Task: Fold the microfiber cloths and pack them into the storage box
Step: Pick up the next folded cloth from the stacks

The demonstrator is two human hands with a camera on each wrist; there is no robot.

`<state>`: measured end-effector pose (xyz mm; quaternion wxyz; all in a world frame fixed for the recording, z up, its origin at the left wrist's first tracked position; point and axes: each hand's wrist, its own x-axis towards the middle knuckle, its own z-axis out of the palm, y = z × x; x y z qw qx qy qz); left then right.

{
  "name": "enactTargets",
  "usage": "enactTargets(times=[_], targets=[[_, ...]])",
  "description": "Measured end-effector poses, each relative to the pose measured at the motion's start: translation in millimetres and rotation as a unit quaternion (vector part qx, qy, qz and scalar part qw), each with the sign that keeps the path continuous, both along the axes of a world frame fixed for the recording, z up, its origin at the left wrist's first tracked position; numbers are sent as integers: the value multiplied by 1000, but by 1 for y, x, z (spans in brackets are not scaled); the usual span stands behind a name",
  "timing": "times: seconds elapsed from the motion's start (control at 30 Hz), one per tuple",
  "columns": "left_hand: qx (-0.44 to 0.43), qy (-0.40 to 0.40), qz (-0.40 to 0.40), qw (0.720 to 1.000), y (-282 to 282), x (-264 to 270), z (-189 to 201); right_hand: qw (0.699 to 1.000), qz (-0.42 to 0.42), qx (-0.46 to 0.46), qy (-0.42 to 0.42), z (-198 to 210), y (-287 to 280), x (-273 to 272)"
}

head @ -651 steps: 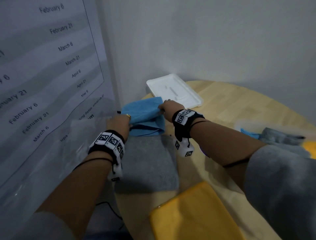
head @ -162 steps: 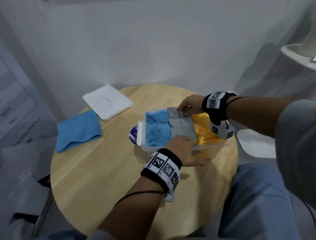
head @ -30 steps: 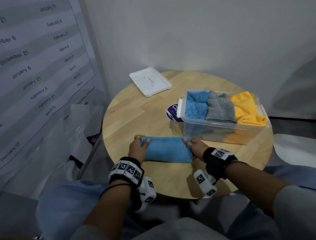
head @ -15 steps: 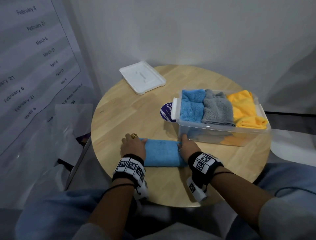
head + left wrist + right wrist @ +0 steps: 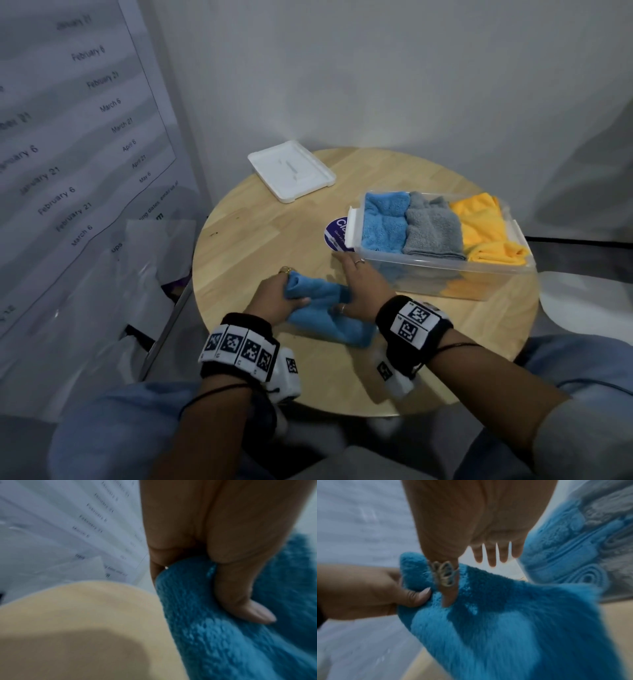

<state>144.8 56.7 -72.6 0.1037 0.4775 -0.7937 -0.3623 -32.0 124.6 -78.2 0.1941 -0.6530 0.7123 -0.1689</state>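
**At the table's near edge: last blue cloth mid-fold**

Between the two hands, the blue cloth [image 5: 327, 317] is held on the table [image 5: 260, 236]; its left end is clenched by the left hand [image 5: 274, 301]; it is pressed flat by the right hand [image 5: 359, 284], fingers straight; beyond the grip the storage box [image 5: 442, 274] is nearly full, so bulging could follow; blurred wrist views hide the fold's layers.

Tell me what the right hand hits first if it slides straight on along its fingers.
Probably the purple sticker at the storage box's left end; the right hand points there, though depth is unclear.
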Motion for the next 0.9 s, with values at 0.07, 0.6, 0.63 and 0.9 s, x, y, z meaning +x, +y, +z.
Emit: enactTargets(times=[0.07,0.6,0.63,0.9], targets=[[4,44,-62,997,-2,0,27,997,49,33,-47,14,-5,-3],[80,295,-40,951,22,-119,80,854,-190,-102,-473,113,-31,-84],[68,285,-48,955,16,-128,79,865,-211,-75,-450,111,-38,-95],[-237,-109,-81,962,-2,-162,42,938,-259,155,-172,70,-77,-156]])
